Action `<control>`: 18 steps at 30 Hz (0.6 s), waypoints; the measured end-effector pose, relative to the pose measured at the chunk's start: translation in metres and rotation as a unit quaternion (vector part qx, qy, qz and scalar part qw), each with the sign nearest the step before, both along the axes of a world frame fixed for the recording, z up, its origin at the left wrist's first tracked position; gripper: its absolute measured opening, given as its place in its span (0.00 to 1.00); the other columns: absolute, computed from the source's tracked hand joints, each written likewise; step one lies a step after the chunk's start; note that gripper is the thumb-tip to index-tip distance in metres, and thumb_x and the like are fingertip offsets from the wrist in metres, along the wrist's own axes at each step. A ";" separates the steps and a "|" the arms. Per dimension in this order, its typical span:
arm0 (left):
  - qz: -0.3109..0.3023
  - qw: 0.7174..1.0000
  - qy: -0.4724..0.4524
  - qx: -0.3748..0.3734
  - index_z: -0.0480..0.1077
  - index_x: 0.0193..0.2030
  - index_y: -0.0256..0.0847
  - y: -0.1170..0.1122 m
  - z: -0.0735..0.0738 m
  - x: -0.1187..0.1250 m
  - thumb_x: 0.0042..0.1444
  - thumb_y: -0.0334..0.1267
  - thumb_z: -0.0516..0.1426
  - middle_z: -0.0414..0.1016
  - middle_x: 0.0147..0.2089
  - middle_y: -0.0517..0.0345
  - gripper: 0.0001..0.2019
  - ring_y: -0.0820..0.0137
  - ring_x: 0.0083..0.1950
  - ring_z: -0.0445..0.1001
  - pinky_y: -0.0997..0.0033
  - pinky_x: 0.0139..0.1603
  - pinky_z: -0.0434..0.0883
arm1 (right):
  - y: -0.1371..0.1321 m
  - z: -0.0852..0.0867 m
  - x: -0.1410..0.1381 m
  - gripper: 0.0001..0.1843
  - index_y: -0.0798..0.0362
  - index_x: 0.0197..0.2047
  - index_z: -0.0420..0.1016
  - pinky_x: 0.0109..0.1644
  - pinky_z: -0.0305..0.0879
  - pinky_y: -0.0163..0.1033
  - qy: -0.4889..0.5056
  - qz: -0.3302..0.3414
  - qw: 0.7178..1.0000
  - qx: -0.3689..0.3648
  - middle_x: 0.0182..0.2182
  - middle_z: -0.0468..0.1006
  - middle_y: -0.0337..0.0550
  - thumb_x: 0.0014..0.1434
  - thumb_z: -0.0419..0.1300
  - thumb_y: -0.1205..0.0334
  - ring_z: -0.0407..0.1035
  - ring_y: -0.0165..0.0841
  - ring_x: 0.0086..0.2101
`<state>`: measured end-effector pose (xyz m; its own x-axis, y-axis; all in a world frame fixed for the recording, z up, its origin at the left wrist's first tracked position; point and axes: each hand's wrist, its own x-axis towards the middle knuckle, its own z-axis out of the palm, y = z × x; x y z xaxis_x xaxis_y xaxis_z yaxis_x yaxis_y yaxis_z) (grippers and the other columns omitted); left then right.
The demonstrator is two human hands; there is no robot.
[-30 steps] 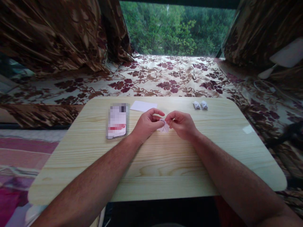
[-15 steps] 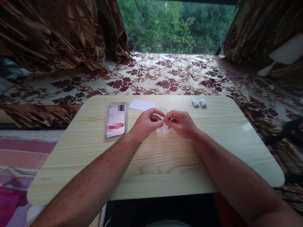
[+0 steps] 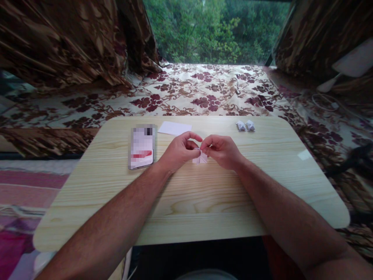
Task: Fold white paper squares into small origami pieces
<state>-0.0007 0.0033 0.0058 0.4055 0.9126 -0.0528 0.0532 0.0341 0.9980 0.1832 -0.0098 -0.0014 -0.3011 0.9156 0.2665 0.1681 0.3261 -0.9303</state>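
A small folded piece of white paper (image 3: 200, 158) with crease lines is held just above the wooden table, between my two hands. My left hand (image 3: 182, 151) grips its left and upper side, thumb across the front and index finger arched over the top. From the right, my right hand (image 3: 220, 151) pinches the upper edge of the same paper between thumb and fingertips. Parts of the paper's top lie hidden behind the fingers. Beyond my hands lies a flat stack of white paper sheets (image 3: 175, 128). Two small folded paper shapes (image 3: 245, 126) sit side by side at the back right.
The pale wooden table (image 3: 186, 225) has rounded corners. A phone-like object (image 3: 141, 147), partly pixelated, lies left of my hands. A small white scrap (image 3: 304, 155) is by the right edge. Behind the table spreads floral cloth (image 3: 204, 89), with a white lamp (image 3: 354, 60) at the right.
Both hands keep their grip on the folded paper with hardly any finger movement. The whole view has shifted very slightly.
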 end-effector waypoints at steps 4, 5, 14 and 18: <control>0.000 1.000 0.005 0.002 0.68 0.45 0.39 0.000 0.000 0.000 0.44 0.29 0.62 0.74 0.28 0.63 0.19 0.77 0.26 0.70 0.78 0.28 0.64 | -0.001 0.001 0.000 0.04 0.56 0.33 0.77 0.28 0.62 0.32 -0.020 -0.005 1.000 0.011 0.27 0.78 0.40 0.55 0.62 0.65 0.66 0.27 0.25; 0.000 1.000 0.008 0.002 0.68 0.45 0.39 0.000 0.000 0.000 0.44 0.29 0.62 0.74 0.28 0.63 0.19 0.77 0.26 0.70 0.78 0.28 0.64 | -0.001 0.001 0.000 0.04 0.56 0.33 0.77 0.28 0.62 0.32 -0.025 -0.006 1.000 0.015 0.27 0.78 0.40 0.55 0.62 0.66 0.66 0.26 0.25; 0.000 0.999 0.038 0.023 0.66 0.45 0.40 -0.003 0.000 0.002 0.44 0.30 0.62 0.73 0.28 0.64 0.19 0.76 0.26 0.71 0.79 0.28 0.65 | -0.002 0.003 0.000 0.03 0.55 0.32 0.78 0.30 0.63 0.32 -0.091 -0.024 0.995 0.031 0.26 0.79 0.40 0.53 0.61 0.67 0.68 0.28 0.25; -0.002 0.999 0.044 0.031 0.66 0.45 0.40 -0.004 0.000 0.003 0.44 0.30 0.62 0.72 0.26 0.64 0.20 0.76 0.25 0.71 0.78 0.26 0.65 | -0.002 0.002 -0.001 0.04 0.55 0.31 0.78 0.28 0.61 0.31 -0.110 -0.028 0.993 0.028 0.24 0.78 0.38 0.53 0.61 0.68 0.67 0.27 0.24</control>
<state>0.0020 -0.0004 0.0063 0.4056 0.9135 -0.0318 0.1413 -0.0283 0.9896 0.1826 -0.0117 0.0004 -0.3064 0.9181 0.2513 0.3840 0.3608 -0.8499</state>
